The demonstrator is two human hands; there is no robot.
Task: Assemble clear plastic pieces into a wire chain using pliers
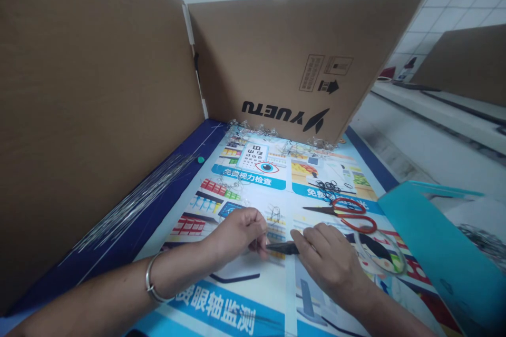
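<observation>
My left hand (241, 234), with a metal bangle on its wrist, pinches a thin piece of wire (266, 238) between thumb and fingers. My right hand (330, 258) is wrapped round dark pointed pliers (285, 248), whose handles are hidden in the palm. The pliers' tip reaches the wire at my left fingertips; whether the jaws are closed on it I cannot tell. Just beyond my hands stands a small bent wire piece (275, 214). Red-handled scissors (322, 210) lie past my right hand, pointing left.
Straight wires (138, 200) lie along the left cardboard wall (98, 89). Bent wire pieces (256, 130) line the back cardboard panel (276, 52). A dark wire cluster (328, 187) sits behind the scissors. At right are a clear ring-shaped coil (402, 260) and a teal box (422, 237).
</observation>
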